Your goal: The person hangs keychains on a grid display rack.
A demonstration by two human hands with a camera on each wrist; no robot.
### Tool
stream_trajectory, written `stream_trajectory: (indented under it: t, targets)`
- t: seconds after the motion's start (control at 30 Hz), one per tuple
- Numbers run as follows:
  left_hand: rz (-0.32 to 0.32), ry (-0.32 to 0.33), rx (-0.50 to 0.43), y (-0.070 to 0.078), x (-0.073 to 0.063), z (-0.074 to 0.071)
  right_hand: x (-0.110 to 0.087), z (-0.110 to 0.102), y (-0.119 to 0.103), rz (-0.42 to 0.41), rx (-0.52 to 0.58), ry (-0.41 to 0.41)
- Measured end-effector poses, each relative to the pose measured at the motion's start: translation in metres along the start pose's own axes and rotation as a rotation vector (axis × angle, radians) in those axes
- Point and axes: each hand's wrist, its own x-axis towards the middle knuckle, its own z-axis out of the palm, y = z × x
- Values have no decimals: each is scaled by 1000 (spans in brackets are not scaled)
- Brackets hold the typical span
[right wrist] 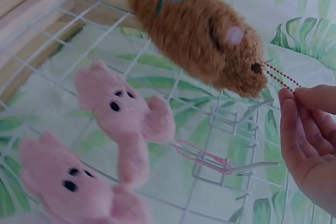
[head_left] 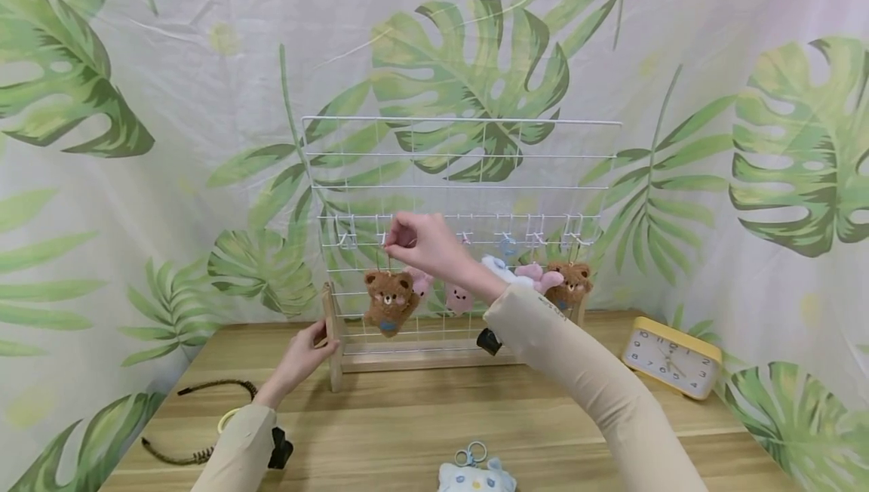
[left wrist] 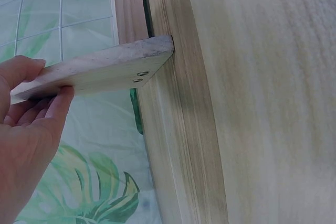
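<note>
Between its thumb and fingers, my right hand [head_left: 428, 247] pinches the bead chain [right wrist: 281, 80] of a brown bear plush keychain [head_left: 390, 299]. The bear hangs from it in front of the white wire rack [head_left: 462, 122], near the left-hand hooks. Below the fingers in the right wrist view is a bare hook [right wrist: 257, 108], and beside it another hook [right wrist: 257, 168] carries a pink plush [right wrist: 123, 103] by its chain. My left hand [head_left: 305, 356] grips the rack's left wooden post [left wrist: 105, 66], thumb on one face and fingers on the other.
More plush charms hang to the right, among them another brown bear [head_left: 570, 286]. A yellow clock [head_left: 672, 360] stands at the table's right. A headband [head_left: 170, 460] and a yellow ring [head_left: 227, 418] lie at the left. A white plush keychain [head_left: 478, 478] lies at the front.
</note>
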Motion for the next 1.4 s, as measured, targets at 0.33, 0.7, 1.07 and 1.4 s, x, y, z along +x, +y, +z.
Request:
stream_trajectory:
  t: [0.33, 0.7, 1.07, 1.4]
  targets:
    - [11, 5, -9, -2, -3, 4, 17, 4, -1, 69, -134, -16]
    - [8, 8, -18, -2, -1, 6, 22, 10, 0, 19, -278, -31]
    - [16, -2, 11, 1, -2, 4, 13, 5, -9, -57, -295, 1]
    - [4, -1, -12, 2, 0, 1, -56, 11, -6, -80, -161, -91]
